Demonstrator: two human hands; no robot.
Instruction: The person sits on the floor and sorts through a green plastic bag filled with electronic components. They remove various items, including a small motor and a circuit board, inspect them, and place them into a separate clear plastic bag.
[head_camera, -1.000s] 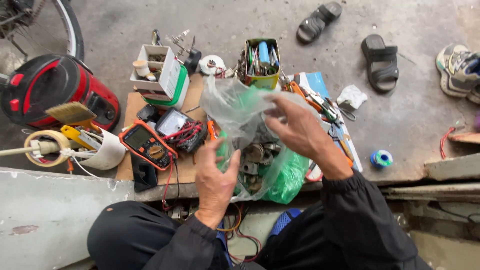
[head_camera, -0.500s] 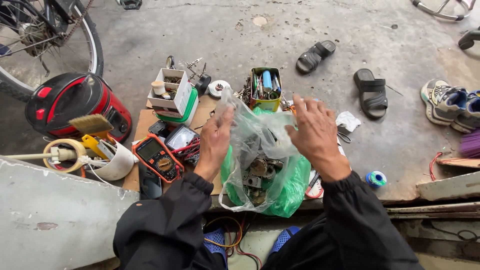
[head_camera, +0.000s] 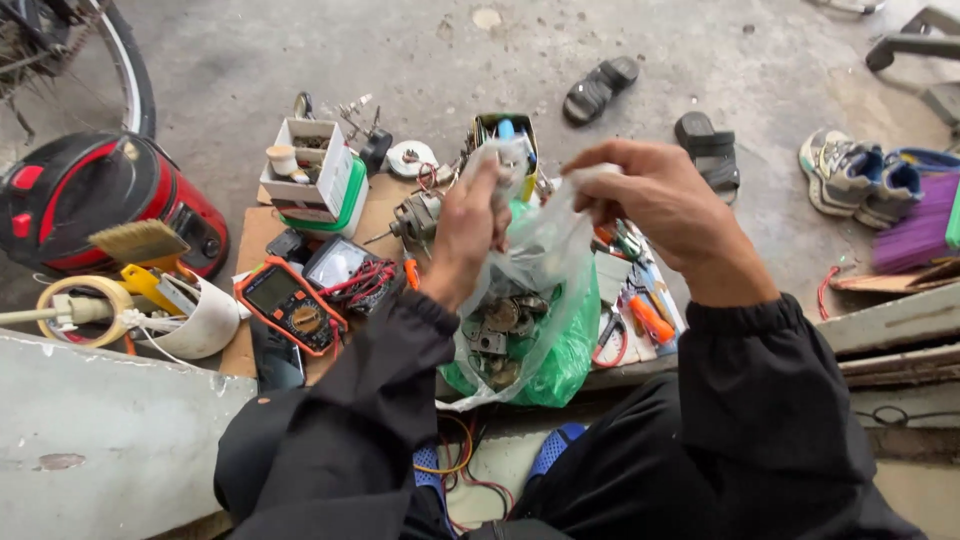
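My left hand (head_camera: 468, 228) and my right hand (head_camera: 655, 208) both pinch the top of a clear plastic bag (head_camera: 540, 250) and hold it up over a cardboard sheet (head_camera: 262, 232). Several small metal parts (head_camera: 500, 325) sit in the bottom of the bag. A green plastic bag (head_camera: 565, 360) lies right behind and under it. Just left of my left hand lie a small electric motor (head_camera: 418, 216) and an orange multimeter (head_camera: 288, 303) with red leads.
A red and black vacuum-like machine (head_camera: 90, 195) and a brush (head_camera: 140, 240) stand at the left. A white box of small parts (head_camera: 310, 170) sits behind the meters. Pliers and an orange-handled tool (head_camera: 645, 315) lie at the right. Sandals (head_camera: 705, 145) and shoes (head_camera: 860, 185) lie on the concrete floor.
Both hands have risen and come closer together at the bag's mouth, gathering it. One second ago my left hand was lower, at the bag's side.
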